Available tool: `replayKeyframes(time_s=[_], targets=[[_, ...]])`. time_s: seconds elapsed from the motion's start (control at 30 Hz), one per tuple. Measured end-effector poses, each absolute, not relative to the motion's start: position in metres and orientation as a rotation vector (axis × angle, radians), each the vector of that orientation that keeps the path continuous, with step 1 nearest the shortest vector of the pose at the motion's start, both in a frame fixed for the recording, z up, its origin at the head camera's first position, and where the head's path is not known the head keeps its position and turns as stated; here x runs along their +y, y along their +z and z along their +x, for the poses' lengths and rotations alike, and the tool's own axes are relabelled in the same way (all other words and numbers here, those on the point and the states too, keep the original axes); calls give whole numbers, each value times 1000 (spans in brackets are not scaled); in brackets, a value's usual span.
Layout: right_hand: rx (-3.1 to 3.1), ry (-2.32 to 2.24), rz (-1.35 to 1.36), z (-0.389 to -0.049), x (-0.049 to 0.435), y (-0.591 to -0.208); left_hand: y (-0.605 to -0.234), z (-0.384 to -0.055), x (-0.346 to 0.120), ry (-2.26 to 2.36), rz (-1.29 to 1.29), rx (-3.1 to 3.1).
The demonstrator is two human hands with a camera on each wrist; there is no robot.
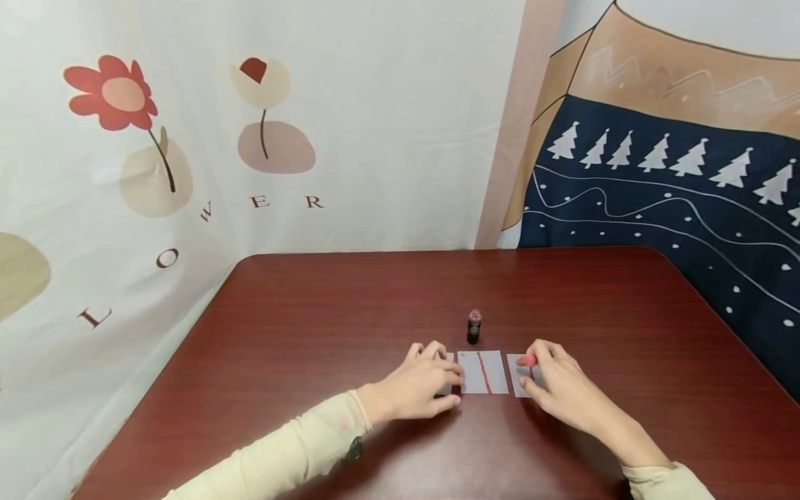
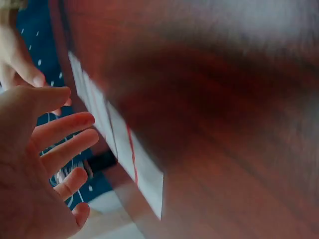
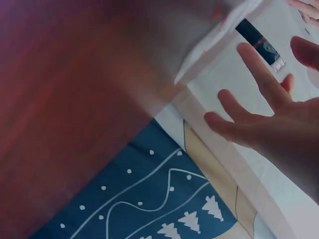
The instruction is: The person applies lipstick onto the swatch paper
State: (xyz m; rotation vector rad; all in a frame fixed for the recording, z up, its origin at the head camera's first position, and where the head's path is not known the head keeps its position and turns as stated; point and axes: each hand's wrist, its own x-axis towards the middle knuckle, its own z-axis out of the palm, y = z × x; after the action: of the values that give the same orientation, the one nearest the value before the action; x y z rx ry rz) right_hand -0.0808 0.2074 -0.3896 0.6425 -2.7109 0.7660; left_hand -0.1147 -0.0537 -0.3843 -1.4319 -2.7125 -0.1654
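Three white paper cards lie in a row on the table. My left hand [image 1: 415,385] is over the left card [image 1: 448,357], fingers spread and loosely bent; in the left wrist view a red line crosses this card [image 2: 149,181]. The middle card [image 1: 494,368] carries a slanting red line. My right hand [image 1: 562,389] hovers at the right card [image 1: 520,387], covering much of it. A bright red patch [image 1: 530,360] shows at its fingertips. In the right wrist view this hand's fingers [image 3: 256,64] are apart. A black lipstick-like tube [image 1: 473,328] with a pinkish top stands upright behind the cards.
The dark red-brown table [image 1: 350,298] has rounded far corners. Behind it hang a white cloth [image 1: 387,139] with flower prints and a navy cloth [image 1: 625,201] with white trees. Both forearms wear pale sleeves [image 1: 281,444].
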Motion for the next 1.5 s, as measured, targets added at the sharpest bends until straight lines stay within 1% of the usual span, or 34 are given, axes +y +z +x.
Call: replayKeyframes(time_s=[0.17, 0.67, 0.83, 1.0, 1.17, 1.33, 1.5], targets=[[-2795, 779, 605, -82, 207, -394, -389, -109, -50, -155, -1485, -2698], [-2784, 829, 617, -90, 211, -391, -390, -109, -49, -188, -1419, -2685], [-2739, 877, 573, -85, 219, -384, -380, -106, -60, -211, -1316, -2654], [-2783, 808, 555, -76, 242, -380, -373, -104, -88, -155, -1160, -2690], [-2930, 934, 452, -72, 261, -386, -387, -101, -103, -127, -1134, -2737], [-2984, 984, 442, -71, 260, -395, -400, -97, -100, -62, -1170, -2738], [-2983, 942, 408, -72, 259, -398, -402, -97, -96, -53, -1156, -2747]])
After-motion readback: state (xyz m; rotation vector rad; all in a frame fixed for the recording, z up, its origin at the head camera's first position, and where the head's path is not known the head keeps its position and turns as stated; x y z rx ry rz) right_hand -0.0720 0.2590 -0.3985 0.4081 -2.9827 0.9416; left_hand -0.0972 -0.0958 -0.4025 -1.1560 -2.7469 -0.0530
